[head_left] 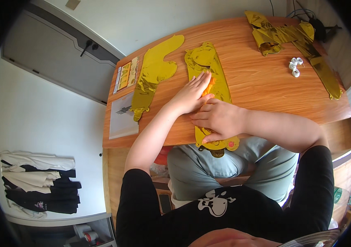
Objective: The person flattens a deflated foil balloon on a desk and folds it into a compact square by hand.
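2 HANDS ON GOLD FOIL AT TABLE EDGE

From my remote post, through the head camera, I find the left hand [192, 94] laid flat, fingers straight and side by side, palm down. The right hand [220, 117] is also palm down, fingers loosely spread and slightly bent. The 2 hands sit close together; I cannot tell whether they touch at the left thumb. Neither is clenched.

Directly beneath both lies the middle gold foil piece [222, 83], long and flat, running beyond the fingertips. Its near end, just below the right hand, overhangs the table edge above the lap. At the left hand's right side I note an orange item [209, 87], partly covered; its form cannot be determined.

Left of the left hand, on the wooden table [261, 82], lies a second gold foil piece [152, 66], flat and curved. Past it are a printed card [126, 76] and a clear sheet or bag [122, 123].

Well beyond the right hand, to its right, I record small white rolls [294, 67] in a cluster and, past them, crumpled gold foil [282, 35].

Farther left, clothes [39, 181] hang by a wall.
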A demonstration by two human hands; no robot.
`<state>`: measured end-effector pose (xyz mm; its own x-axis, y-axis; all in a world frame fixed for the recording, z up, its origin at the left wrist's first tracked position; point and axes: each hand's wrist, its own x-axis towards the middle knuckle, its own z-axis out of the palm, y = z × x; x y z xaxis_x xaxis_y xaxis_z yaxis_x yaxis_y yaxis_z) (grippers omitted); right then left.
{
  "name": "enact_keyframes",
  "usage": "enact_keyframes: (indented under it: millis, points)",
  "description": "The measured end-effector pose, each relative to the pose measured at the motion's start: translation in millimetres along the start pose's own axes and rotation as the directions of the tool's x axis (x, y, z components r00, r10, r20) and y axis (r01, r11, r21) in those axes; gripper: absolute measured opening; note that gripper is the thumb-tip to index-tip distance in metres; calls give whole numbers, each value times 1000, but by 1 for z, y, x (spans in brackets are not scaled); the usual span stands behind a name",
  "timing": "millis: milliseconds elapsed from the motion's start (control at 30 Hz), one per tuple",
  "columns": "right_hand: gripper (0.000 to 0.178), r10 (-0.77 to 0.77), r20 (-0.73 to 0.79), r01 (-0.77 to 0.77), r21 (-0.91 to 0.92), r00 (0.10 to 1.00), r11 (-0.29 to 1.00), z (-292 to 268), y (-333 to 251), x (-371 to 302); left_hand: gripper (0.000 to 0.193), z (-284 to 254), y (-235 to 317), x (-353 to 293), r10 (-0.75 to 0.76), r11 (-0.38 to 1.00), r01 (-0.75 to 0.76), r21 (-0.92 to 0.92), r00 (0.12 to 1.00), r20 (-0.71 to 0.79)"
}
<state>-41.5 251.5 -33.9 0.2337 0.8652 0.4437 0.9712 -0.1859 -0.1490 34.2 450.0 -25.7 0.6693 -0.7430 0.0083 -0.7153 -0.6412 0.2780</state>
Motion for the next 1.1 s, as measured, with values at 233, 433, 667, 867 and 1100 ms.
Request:
enact_keyframes:
  millis: [233, 433, 667, 867, 1100]
  points:
    - [33, 445, -56, -378, 439, 894, 815, -24, 28, 1, 77, 8, -9, 5, 28, 995, -26, 99, 1000, -12]
    - [36, 696, -295, -756, -234, 655, 612, -12, 41, -8, 84, 6, -3, 4, 4, 996, -1, 88, 1000, -29]
    - [35, 740, -250, -781, -216, 625, 586, -7, 49, -11, 81, 9, -2, 2, 13, 1000, -11, 26, 997, -80]
    - [38, 853, -137, -864, -115, 503, 491, -20, 44, 0, 80, 7, -3, 1, 52, 992, -51, 119, 999, -11]
    - [43, 842, -171, -814, 218, 511, 538, -46, 25, 2, 99, 11, -8, 0, 66, 982, -59, 179, 997, -37]
